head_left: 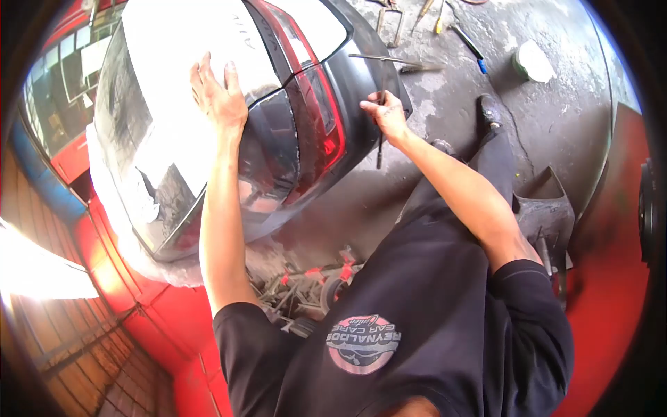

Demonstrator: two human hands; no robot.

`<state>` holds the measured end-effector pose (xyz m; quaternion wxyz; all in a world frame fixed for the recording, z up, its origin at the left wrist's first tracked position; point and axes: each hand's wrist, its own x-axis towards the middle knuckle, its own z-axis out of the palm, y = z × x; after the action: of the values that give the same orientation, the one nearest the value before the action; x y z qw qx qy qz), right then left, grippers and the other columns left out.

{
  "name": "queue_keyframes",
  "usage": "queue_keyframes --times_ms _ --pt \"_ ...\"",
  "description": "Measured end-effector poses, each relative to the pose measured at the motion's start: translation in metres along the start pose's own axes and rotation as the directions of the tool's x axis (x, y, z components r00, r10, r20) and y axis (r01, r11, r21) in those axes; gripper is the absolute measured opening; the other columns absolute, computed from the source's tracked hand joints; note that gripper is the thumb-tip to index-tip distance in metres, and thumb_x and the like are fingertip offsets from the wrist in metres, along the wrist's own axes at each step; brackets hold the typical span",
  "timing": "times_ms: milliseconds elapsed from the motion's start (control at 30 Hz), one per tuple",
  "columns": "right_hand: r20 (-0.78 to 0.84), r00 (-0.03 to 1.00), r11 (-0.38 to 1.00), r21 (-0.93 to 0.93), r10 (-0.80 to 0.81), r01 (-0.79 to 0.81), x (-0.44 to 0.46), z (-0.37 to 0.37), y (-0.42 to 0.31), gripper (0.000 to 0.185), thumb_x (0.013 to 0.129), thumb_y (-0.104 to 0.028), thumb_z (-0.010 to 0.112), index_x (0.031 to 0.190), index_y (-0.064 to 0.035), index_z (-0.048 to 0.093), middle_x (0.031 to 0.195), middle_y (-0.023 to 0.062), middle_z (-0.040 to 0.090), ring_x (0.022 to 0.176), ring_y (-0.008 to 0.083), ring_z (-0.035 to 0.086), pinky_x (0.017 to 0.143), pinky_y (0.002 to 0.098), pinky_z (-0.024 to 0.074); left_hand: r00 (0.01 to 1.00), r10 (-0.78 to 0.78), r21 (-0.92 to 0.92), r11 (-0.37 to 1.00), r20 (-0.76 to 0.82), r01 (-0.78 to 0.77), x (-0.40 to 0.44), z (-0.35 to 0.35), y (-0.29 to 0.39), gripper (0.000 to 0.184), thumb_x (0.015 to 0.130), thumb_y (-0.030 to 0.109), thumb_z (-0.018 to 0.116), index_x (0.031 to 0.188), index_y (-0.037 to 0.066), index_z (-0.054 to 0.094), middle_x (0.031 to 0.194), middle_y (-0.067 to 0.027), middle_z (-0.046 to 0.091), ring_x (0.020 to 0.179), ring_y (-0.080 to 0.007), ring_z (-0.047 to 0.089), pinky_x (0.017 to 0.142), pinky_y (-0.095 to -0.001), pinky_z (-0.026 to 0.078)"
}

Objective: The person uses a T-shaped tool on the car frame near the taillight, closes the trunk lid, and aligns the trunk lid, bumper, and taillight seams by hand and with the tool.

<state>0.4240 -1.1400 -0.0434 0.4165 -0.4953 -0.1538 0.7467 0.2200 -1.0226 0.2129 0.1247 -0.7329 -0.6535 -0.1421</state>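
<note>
A car's rear end [358,83] fills the upper left, with a white trunk lid, a dark bumper and a red tail light [326,132]. My left hand [221,101] lies over the white trunk lid [174,42], fingers spread, and seems to rest on it. Beside the bumper corner, my right hand [386,115] is closed around the thin dark stem of what looks like a T-handle wrench [380,149]. Its crossbar sits above the hand and its stem runs down past the fingers. The contact of its tip with anything cannot be made out.
On the grey floor lie a hammer-like tool [469,43] with a blue end, several other hand tools and a white tub [533,61]. A red floor jack [313,281] stands below the bumper. A grey metal piece [545,212] is near my right leg.
</note>
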Motion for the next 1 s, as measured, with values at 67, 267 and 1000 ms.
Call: queue_keyframes --times_ms 67,267,1000 --pt "-0.061 0.996 0.997 -0.054 -0.061 0.058 0.005 0.019 0.010 0.046 0.075 -0.020 0.083 0.108 0.0006 0.059 0.085 0.0062 0.064 0.077 0.0179 0.061 0.069 0.0330 0.0509 1.000 0.016 0.021 1.000 -0.005 -0.015 0.000 0.000 0.000 0.054 0.096 0.034 0.060 0.140 0.005 0.049 0.144 -0.0276 0.042 0.136 -0.0411 0.038 0.114 -0.0499 0.027" --pt "-0.175 0.968 0.978 -0.137 -0.179 0.156 0.013 0.047 0.016 0.051 0.076 -0.023 0.084 0.110 0.0023 0.056 0.082 0.0050 0.062 0.079 0.0166 0.060 0.073 0.0312 0.0496 1.000 0.026 0.045 0.999 -0.004 -0.026 0.001 -0.002 0.005 0.054 0.096 0.034 0.059 0.139 0.003 0.049 0.142 -0.0274 0.043 0.135 -0.0411 0.039 0.113 -0.0502 0.027" --pt "-0.221 0.947 0.955 -0.234 -0.233 0.180 0.039 0.082 -0.048 0.067 0.080 -0.042 0.079 0.117 0.0058 0.052 0.101 0.0233 0.070 0.099 0.0309 0.067 0.087 0.0379 0.0508 1.000 0.007 0.023 1.000 0.022 -0.008 0.002 -0.004 0.008 0.054 0.096 0.032 0.059 0.139 0.002 0.048 0.142 -0.0291 0.041 0.134 -0.0427 0.038 0.112 -0.0512 0.027"
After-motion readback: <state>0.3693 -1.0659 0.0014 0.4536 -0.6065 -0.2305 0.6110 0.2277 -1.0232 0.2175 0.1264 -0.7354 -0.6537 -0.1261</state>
